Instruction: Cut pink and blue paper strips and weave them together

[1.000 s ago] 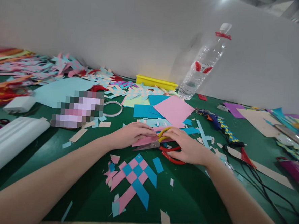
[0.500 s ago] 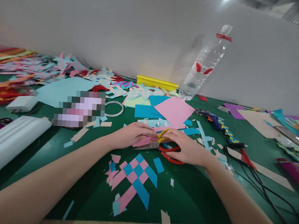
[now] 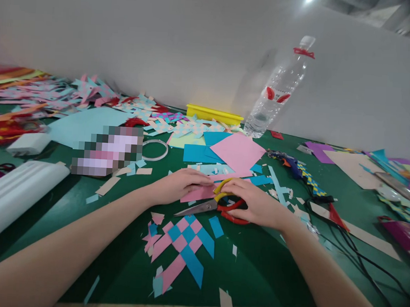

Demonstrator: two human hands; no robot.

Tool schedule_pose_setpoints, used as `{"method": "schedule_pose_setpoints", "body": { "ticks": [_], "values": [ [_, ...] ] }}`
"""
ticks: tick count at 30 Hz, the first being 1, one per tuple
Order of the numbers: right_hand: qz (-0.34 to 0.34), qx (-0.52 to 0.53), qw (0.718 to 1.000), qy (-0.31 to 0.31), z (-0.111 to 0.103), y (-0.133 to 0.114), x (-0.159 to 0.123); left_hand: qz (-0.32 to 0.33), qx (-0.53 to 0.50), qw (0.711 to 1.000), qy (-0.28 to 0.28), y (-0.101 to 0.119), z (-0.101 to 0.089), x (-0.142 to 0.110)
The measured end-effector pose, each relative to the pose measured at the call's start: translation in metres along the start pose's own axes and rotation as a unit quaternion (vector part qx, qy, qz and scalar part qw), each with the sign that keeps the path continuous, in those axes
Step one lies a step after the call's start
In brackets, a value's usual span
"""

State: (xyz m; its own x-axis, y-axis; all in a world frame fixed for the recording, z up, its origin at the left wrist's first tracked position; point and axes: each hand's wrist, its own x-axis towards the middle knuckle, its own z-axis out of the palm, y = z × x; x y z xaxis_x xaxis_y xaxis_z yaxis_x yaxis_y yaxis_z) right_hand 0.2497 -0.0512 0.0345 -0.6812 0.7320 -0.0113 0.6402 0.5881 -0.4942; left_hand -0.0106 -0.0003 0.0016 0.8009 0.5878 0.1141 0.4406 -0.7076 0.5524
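Note:
My right hand (image 3: 252,200) is closed round the handles of a pair of scissors (image 3: 201,207), one loop yellow and one red. The blades lie together, pointing left just below a piece of pink paper (image 3: 197,194). That paper is held by my left hand (image 3: 178,185), its fingers bent over the upper edge and its thumb side hidden. Below the blades, a woven pink and blue paper fish (image 3: 185,238) lies flat on the green table (image 3: 252,281). Beside it sit a small blue paper piece (image 3: 216,227) and a heap of pink scraps (image 3: 152,236).
A clear bottle (image 3: 280,91) leans against the grey wall behind a pink square sheet (image 3: 238,151). A yellow tray (image 3: 214,114) stands at the back, with a silver ring (image 3: 155,150) farther left. Black cables (image 3: 355,255) run along the right. Paper scraps are scattered around.
The scissors have come away from the pink paper and swung down toward me, their blades now in full view. My left hand stays on the paper.

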Motion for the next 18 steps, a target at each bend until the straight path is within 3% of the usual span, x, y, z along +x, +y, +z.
{"method": "schedule_pose_setpoints", "body": {
  "ticks": [6, 9, 11, 15, 18],
  "values": [
    [0.003, 0.036, 0.999, 0.018, -0.017, 0.018, -0.017, -0.023, -0.032, 0.998, 0.058, -0.006, 0.0, -0.002],
    [0.037, 0.035, 0.996, 0.069, -0.026, 0.036, -0.028, -0.026, -0.021, 0.997, 0.072, -0.008, 0.002, -0.002],
    [0.082, 0.032, 0.985, 0.148, -0.027, 0.049, -0.033, -0.014, -0.011, 0.997, 0.07, -0.008, 0.003, -0.002],
    [0.194, -0.02, 0.929, 0.316, -0.022, 0.073, -0.032, 0.037, 0.049, 0.997, 0.05, -0.002, 0.003, -0.003],
    [0.297, -0.08, 0.87, 0.385, -0.016, 0.089, -0.031, 0.061, 0.107, 0.992, 0.019, 0.001, 0.002, -0.005]
  ]
}}
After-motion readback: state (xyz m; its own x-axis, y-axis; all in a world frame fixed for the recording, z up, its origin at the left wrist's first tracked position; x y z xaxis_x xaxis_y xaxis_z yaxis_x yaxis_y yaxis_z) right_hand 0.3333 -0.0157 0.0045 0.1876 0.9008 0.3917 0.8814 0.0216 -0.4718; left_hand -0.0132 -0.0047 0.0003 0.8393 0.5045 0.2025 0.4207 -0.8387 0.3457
